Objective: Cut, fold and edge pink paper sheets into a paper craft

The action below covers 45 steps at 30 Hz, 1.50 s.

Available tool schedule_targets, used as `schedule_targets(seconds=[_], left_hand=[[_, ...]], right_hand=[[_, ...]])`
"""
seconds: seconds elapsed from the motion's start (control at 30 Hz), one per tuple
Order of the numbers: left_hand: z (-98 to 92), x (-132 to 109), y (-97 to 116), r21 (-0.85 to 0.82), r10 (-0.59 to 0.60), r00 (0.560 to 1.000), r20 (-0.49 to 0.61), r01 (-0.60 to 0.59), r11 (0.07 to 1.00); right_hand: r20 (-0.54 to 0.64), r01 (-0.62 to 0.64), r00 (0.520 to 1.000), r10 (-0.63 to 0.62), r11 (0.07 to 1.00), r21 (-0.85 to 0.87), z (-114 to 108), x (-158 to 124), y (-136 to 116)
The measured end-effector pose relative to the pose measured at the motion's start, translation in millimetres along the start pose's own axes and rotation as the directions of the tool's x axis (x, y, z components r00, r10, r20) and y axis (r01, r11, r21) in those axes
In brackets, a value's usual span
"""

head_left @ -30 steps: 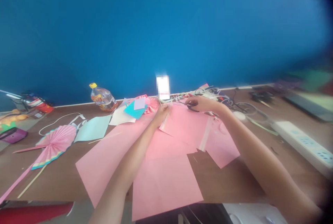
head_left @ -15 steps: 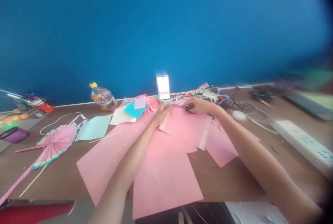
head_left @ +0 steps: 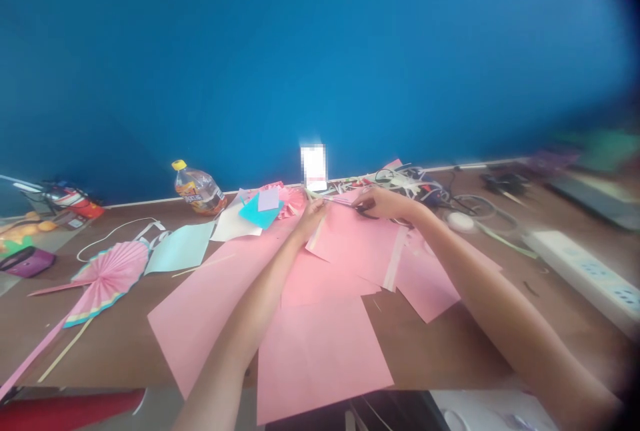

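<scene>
Both my arms reach out over several pink paper sheets [head_left: 320,351] spread on a brown table [head_left: 120,344]. My left hand [head_left: 311,217] pinches the far edge of a pink sheet [head_left: 350,244] together with a thin pale strip. My right hand [head_left: 383,203] grips black-handled scissors [head_left: 357,207], whose blades point left toward my left hand at the edge of that sheet.
A pleated pink paper fan [head_left: 107,274] lies at left, with a pale green sheet [head_left: 180,247] beside it. A bottle with a yellow cap [head_left: 197,189] stands by the blue wall. Teal and pink paper bits [head_left: 265,207], tangled cables [head_left: 440,194] and a white power strip [head_left: 585,271] lie further back and right.
My right hand with the scissors has moved a little left, toward my left hand. The pink sheets under my right arm shifted slightly.
</scene>
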State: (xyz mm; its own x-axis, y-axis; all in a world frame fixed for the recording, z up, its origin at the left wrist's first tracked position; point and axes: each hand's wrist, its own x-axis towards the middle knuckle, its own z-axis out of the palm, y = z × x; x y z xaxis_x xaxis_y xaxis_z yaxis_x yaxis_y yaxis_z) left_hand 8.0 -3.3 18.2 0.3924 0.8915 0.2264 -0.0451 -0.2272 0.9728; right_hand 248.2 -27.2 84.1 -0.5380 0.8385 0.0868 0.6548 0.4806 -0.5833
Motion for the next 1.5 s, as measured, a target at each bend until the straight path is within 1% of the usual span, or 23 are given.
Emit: schedule_targets(seconds=[0.1,0.17,0.23,0.33,0.4,0.5,0.6,0.67,0.73,0.8,0.9,0.97,1.0,1.03,1.07,1.13,1.17,1.2,1.23,1.27,1.37,1.43,1.5], left_hand=[[-0.4,0,0,0.005,-0.004,1.000,0.006,0.004,1.000],[-0.5,0,0,0.012,-0.008,1.000,0.006,0.008,1.000],[-0.5,0,0,0.021,-0.014,1.000,0.017,0.013,1.000],[0.2,0,-1,0.024,-0.027,0.998,0.052,0.026,0.999],[1.3,-1,-1,0.006,-0.051,0.994,0.092,0.051,0.999],[3.4,-3,-1,-0.033,-0.089,0.982,0.164,0.095,0.995],[4.5,-5,0,-0.026,-0.092,0.976,0.198,0.100,0.995],[4.3,-5,0,-0.008,-0.082,0.977,0.199,0.085,0.996],[3.8,-5,-1,-0.005,-0.066,0.979,0.194,0.068,0.998],[3.4,-4,-2,-0.005,-0.062,0.980,0.191,0.064,0.998],[3.6,-3,-2,0.013,-0.088,0.979,0.183,0.087,0.996],[4.0,-4,-2,0.045,-0.105,0.981,0.163,0.098,0.994],[4.2,-4,-1,0.062,-0.111,0.982,0.155,0.103,0.993],[4.5,-5,0,0.073,-0.117,0.981,0.152,0.107,0.992],[4.8,-6,1,0.075,-0.124,0.980,0.157,0.114,0.991],[5.3,-7,2,0.062,-0.132,0.974,0.186,0.123,0.990],[5.5,-7,3,0.056,-0.132,0.971,0.202,0.123,0.991],[5.6,-7,3,0.055,-0.130,0.968,0.216,0.121,0.991],[5.6,-7,3,0.059,-0.127,0.966,0.226,0.117,0.991],[5.5,-6,2,0.069,-0.124,0.965,0.231,0.111,0.991],[4.6,-3,-1,0.125,-0.103,0.971,0.214,0.077,0.989],[4.3,-1,-3,0.156,-0.084,0.978,0.194,0.054,0.986],[4.7,0,-4,0.156,-0.085,0.978,0.193,0.055,0.986]], right_hand=[[-0.033,-0.054,0.998,0.055,0.998,0.021,0,0,0],[-0.076,-0.126,0.989,0.129,0.991,0.042,-1,0,1],[-0.123,-0.216,0.968,0.219,0.976,0.041,0,0,3],[-0.183,-0.360,0.920,0.345,0.931,-0.054,3,2,11],[-0.215,-0.418,0.898,0.383,0.896,-0.148,8,4,17],[-0.238,-0.444,0.890,0.389,0.859,-0.256,16,6,23],[-0.264,-0.460,0.880,0.395,0.847,-0.268,22,8,24],[-0.265,-0.458,0.880,0.393,0.850,-0.260,25,8,22],[-0.247,-0.458,0.885,0.396,0.837,-0.298,27,8,19],[-0.236,-0.466,0.884,0.404,0.803,-0.371,27,7,14],[-0.233,-0.479,0.878,0.419,0.735,-0.481,25,4,6],[-0.250,-0.471,0.881,0.401,0.711,-0.522,23,4,-1],[-0.268,-0.459,0.888,0.373,0.725,-0.514,22,4,-4],[-0.282,-0.431,0.900,0.331,0.763,-0.482,21,5,-7],[-0.283,-0.378,0.919,0.276,0.822,-0.425,21,7,-11],[-0.236,-0.190,0.963,0.129,0.947,-0.258,24,10,-18],[-0.204,-0.086,0.978,0.051,0.982,-0.167,26,12,-22],[-0.187,-0.007,0.982,-0.011,0.995,-0.097,29,14,-24],[-0.197,0.031,0.979,-0.042,0.998,-0.061,32,15,-26],[-0.222,0.037,0.974,-0.047,0.998,-0.048,34,16,-27],[-0.294,-0.024,0.956,0.014,0.999,-0.031,37,17,-24],[-0.299,-0.056,0.952,0.060,0.998,0.021,34,17,-18],[-0.310,-0.110,0.942,0.130,0.991,0.080,29,16,-12]])
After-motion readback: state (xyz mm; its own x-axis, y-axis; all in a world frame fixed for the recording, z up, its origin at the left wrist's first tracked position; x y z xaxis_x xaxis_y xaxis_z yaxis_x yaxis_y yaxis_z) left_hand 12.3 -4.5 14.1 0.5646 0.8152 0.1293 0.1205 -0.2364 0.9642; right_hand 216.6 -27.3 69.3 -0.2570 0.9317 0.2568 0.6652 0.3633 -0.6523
